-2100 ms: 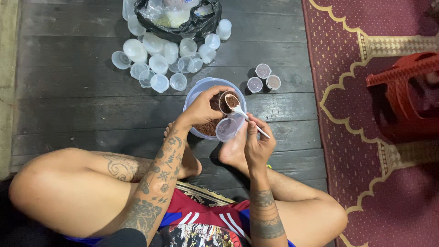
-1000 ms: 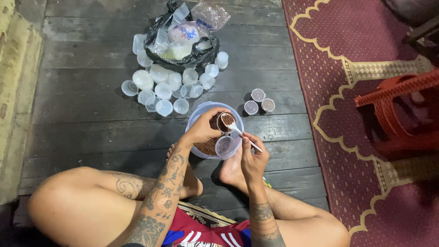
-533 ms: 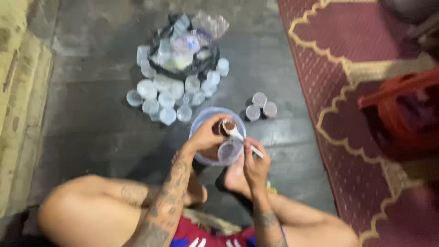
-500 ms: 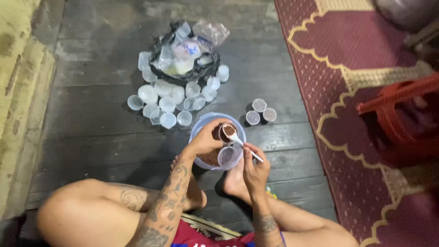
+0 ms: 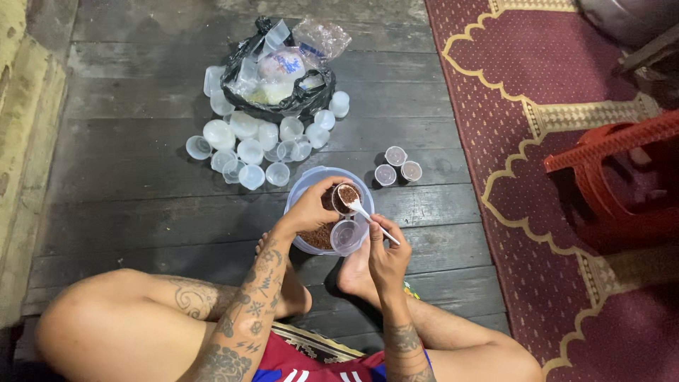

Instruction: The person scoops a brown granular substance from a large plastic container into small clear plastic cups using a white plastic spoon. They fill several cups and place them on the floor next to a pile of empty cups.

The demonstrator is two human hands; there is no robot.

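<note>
Holding a small sauce cup point(image 5: 346, 197) over the blue bowl point(image 5: 305, 185), the left hand point(image 5: 311, 209) grips its thin, crushable wall; right hand point(image 5: 385, 256) pinches a light white spoon point(image 5: 366, 216).

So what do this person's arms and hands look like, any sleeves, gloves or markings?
Both arms are bare, with no sleeves or gloves in view. The left forearm carries dark tattoos along its length: small symbols, lettering-like marks and zigzag shapes. The right forearm has a dark patterned tattoo near the wrist. The left hand and right hand show no clear rings, watch or bracelets.
</note>
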